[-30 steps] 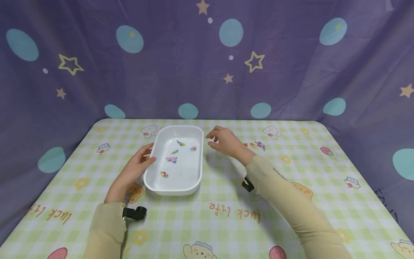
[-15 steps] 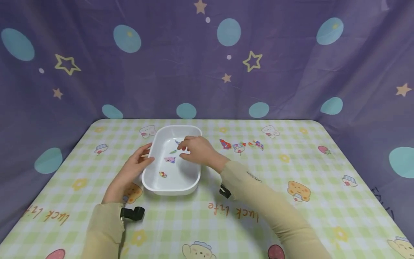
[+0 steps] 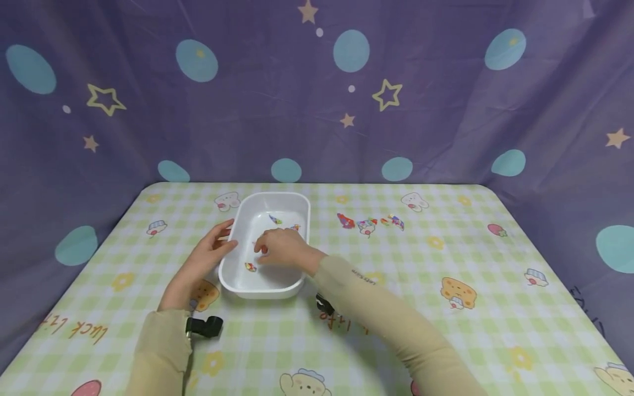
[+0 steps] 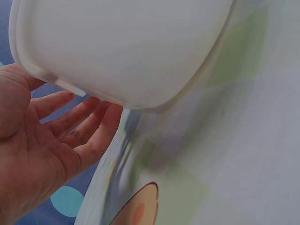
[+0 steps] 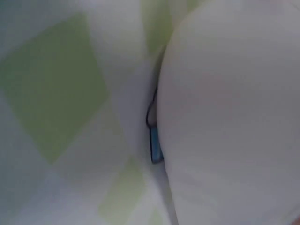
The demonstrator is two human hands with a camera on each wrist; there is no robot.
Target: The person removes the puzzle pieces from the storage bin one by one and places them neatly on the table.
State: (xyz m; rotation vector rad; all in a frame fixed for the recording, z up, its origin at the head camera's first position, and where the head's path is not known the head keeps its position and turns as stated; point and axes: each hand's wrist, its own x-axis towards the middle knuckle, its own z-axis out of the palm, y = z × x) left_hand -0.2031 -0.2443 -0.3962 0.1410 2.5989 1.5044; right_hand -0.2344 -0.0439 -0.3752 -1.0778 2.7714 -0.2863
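A white rectangular plastic tub (image 3: 269, 293) stands left of centre on the table. My left hand (image 3: 208, 250) grips its left side, thumb over the rim; the left wrist view shows the fingers (image 4: 93, 131) at the outer wall (image 4: 122, 51). My right hand (image 3: 284, 247) is inside the tub, low over its floor, fingers bent down; I cannot tell whether they pinch a piece. Small, flat, colourful cut-outs lie in the tub: a red-and-yellow one (image 3: 250, 267) and a blue-green one (image 3: 274, 219). Others are partly or wholly hidden by the right hand.
More flat pieces lie on the table right of the tub, among them a red one (image 3: 345, 221) and a purple-blue one (image 3: 397, 222). A checked cloth (image 3: 495, 319) with printed figures covers the table. Behind hangs a purple curtain (image 3: 436, 121).
My right hand has moved left from outside the tub's right rim, over it and down toward the near part of the floor. The left hand stays at the left side.
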